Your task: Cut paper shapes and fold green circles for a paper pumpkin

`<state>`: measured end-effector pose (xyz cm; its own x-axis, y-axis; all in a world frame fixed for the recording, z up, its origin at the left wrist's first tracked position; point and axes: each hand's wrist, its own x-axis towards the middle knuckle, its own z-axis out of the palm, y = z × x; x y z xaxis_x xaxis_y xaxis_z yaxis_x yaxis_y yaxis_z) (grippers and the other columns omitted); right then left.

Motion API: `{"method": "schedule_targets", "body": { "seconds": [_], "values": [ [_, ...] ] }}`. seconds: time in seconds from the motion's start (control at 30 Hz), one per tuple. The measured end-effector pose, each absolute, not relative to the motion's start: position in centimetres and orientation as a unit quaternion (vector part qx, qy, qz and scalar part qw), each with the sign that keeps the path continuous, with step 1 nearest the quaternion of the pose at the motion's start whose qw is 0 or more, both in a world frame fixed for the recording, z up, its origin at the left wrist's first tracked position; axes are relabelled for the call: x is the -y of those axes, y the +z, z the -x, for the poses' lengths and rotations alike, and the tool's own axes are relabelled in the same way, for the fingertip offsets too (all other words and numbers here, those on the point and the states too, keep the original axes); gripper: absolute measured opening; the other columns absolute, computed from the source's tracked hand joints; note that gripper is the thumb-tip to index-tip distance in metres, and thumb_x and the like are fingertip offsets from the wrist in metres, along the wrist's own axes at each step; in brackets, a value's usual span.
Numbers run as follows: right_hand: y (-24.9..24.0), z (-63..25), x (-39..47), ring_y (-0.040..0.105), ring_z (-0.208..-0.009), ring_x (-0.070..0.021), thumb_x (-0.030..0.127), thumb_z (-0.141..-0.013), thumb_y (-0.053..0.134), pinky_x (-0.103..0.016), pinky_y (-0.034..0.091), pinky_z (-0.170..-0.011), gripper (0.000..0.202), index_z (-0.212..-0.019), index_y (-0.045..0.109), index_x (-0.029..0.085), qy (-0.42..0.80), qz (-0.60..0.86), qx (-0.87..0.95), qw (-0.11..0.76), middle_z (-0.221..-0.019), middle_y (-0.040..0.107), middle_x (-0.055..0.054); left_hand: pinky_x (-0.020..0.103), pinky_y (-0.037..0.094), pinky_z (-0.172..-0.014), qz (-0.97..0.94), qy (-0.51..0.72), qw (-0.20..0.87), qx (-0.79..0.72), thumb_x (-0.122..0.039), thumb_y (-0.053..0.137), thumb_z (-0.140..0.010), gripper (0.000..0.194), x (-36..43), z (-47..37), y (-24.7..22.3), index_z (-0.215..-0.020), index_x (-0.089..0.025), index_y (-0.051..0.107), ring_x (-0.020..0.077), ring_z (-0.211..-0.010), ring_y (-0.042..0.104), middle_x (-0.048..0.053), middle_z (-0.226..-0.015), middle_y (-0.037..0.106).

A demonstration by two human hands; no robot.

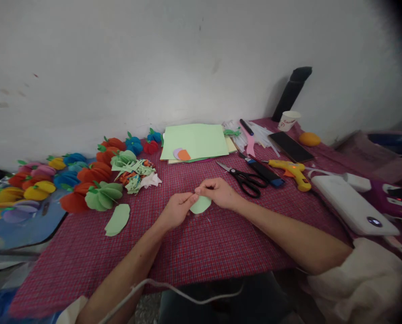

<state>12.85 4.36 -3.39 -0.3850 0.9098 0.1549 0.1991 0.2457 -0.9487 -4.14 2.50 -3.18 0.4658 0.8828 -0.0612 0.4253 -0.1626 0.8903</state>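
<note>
Near the middle of the cloth, a pale green paper piece with a rounded edge is pinched between my two hands. My left hand grips its left side, thumb and fingers closed. On the upper right side, my right hand holds it with the fingertips close to my left thumb. More cut green paper pieces lie flat to the left. Black-handled scissors rest right of my right hand, blades pointing up and left. Light green sheets are stacked beyond my hands, with purple and orange cutouts on top.
Colourful paper pumpkins crowd the left, beside paper scraps. On the right are a yellow glue gun, a utility knife, a phone, a paper cup and a white power bank. A white cable crosses in front.
</note>
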Motion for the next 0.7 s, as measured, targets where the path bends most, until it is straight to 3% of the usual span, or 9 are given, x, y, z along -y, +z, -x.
{"method": "schedule_targets", "body": {
  "seconds": [0.23,0.5,0.7],
  "values": [
    [-2.89,-13.13,-4.29,0.044,-0.050,-0.0078,0.037,-0.075,0.054,-0.019,0.034,-0.047,0.027,-0.062,0.061,0.013,0.465,0.416,0.674,0.396,-0.056,0.053,0.002,0.021,0.037,-0.047,-0.694,0.246,0.521,-0.432,-0.045,0.036,-0.083,0.043,-2.25,3.83,-2.59,-0.074,-0.012,0.060,0.0116,-0.052,0.056,0.004,-0.060,0.063],
    [-3.54,-13.20,-4.72,0.042,-0.050,-0.0076,0.041,-0.075,0.053,-0.020,0.032,-0.048,0.032,-0.063,0.060,0.012,0.489,0.405,0.679,0.369,-0.054,0.049,0.002,0.021,0.037,-0.047,-0.684,0.284,0.493,-0.456,-0.045,0.036,-0.083,0.043,-2.56,4.19,-2.43,-0.074,-0.011,0.062,0.0114,-0.051,0.055,0.005,-0.058,0.064],
    [-3.30,-13.26,-4.56,0.040,-0.050,-0.0076,0.044,-0.075,0.052,-0.021,0.030,-0.048,0.033,-0.064,0.060,0.014,0.457,0.432,0.688,0.362,-0.054,0.049,0.002,0.021,0.035,-0.044,-0.623,0.269,0.541,-0.496,-0.042,0.052,-0.074,0.033,-2.49,3.89,-2.37,-0.071,-0.010,0.060,0.0094,-0.046,0.052,0.007,-0.062,0.066]
  ]
}}
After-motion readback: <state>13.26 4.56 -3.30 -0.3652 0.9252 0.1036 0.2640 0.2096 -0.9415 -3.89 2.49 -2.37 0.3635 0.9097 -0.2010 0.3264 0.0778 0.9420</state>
